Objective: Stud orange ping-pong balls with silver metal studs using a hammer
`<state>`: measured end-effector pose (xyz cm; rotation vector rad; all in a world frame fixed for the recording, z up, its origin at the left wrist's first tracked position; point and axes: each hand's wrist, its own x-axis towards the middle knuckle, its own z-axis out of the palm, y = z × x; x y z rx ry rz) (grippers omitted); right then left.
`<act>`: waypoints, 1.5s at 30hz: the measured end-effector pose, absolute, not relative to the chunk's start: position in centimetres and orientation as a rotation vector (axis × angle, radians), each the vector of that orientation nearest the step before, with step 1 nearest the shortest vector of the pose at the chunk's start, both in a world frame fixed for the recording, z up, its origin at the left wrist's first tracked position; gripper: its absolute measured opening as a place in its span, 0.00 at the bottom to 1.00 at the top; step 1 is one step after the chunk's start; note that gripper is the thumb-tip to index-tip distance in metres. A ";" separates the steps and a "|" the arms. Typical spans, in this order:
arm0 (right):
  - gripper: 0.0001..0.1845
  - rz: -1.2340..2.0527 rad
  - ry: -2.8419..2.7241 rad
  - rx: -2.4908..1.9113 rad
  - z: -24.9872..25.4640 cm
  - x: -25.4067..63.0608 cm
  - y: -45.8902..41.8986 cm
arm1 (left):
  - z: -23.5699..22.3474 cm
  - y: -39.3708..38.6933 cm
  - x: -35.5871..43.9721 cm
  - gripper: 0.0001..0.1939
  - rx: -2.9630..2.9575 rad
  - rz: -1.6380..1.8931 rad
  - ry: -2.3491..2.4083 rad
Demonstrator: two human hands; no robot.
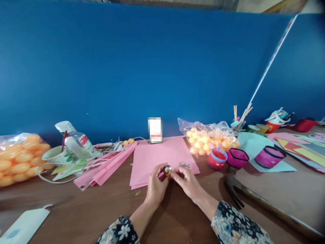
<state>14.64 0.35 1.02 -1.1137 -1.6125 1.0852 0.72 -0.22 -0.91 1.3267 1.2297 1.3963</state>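
Pink paper sheets, at least two in an uneven stack, lie at the middle of the brown table, reaching toward its back edge by the blue wall. In the head view, two hands meet at the stack's near edge around one shiny ball, gold and silver. The left hand grasps it between thumb and fingers; the right hand pinches at its lower right side. One small silvery cluster lies just beyond the right fingers, over the sheets.

Two clear bags of orange balls stand near the back: one bag at the table's left, another bag right of the stack. Two loose orange balls sit left of the stack's far left corner. One bottle leans by one paper cup, with pink strips between them and the stack.

Right of the hands are one red cup, two purple fabric cups and one hammer, slanting toward the lower right corner. Bare wood separates the hammer from the right forearm; a wider bare area runs from the left forearm to one pale envelope.
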 end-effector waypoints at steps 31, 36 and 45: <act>0.07 1.035 -1.620 -1.178 0.5 14.5 0.5 | -0.9 -0.1 1.0 0.18 1.254 1.419 1.186; 0.08 1.013 -1.608 -1.208 0.6 14.6 0.5 | -1.0 -0.1 1.0 0.18 1.266 1.419 1.178; 0.10 1.075 -1.570 -1.075 0.3 14.6 0.7 | -0.5 -0.4 1.0 0.20 1.223 1.398 1.141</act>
